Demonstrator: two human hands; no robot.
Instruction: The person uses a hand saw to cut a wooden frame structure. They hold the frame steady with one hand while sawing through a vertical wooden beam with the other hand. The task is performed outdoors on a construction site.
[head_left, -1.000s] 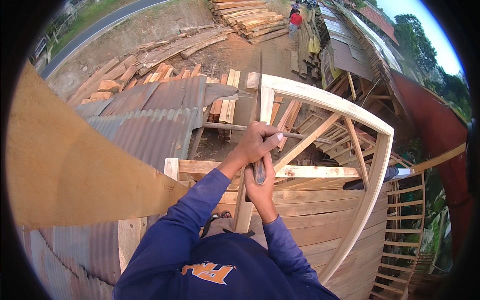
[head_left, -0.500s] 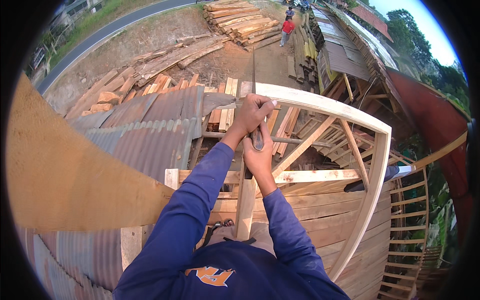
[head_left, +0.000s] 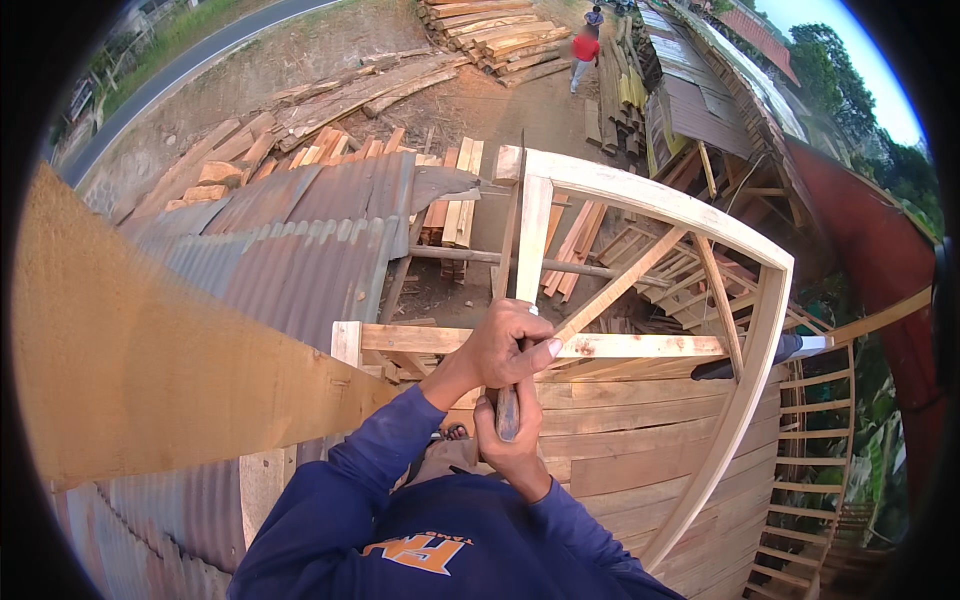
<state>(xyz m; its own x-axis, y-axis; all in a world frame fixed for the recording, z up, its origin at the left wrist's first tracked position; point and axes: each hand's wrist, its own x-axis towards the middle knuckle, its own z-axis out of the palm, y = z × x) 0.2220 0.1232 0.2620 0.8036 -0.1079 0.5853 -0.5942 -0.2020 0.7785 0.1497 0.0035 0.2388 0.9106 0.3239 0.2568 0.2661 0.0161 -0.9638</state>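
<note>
Both fists are on one long, thin-bladed tool with a wooden handle (head_left: 508, 413), held before my waist. Its narrow dark blade (head_left: 520, 190) points away from me and shows only edge-on, so I cannot tell a saw from a machete. My left hand (head_left: 508, 345) is closed around the front, nearer the blade. Behind it, my right hand (head_left: 512, 435) wraps the handle's rear end. The blade runs beside a pale upright piece (head_left: 533, 235) of a wooden frame (head_left: 650, 205); whether they touch is unclear. A crosspiece (head_left: 640, 346) passes just beyond my hands.
Rusty corrugated roofing (head_left: 300, 250) lies left, with a broad board (head_left: 180, 350) close in front of it. Planks (head_left: 640, 430) spread below right, by a ladder-like slatted frame (head_left: 815, 460). Lumber piles (head_left: 500, 35) and a person in red (head_left: 584, 50) are farther off.
Both hands have drawn back toward my body together with the tool, bending my elbows. The frame's pale upright piece, hidden by my hands before, now shows beyond them.
</note>
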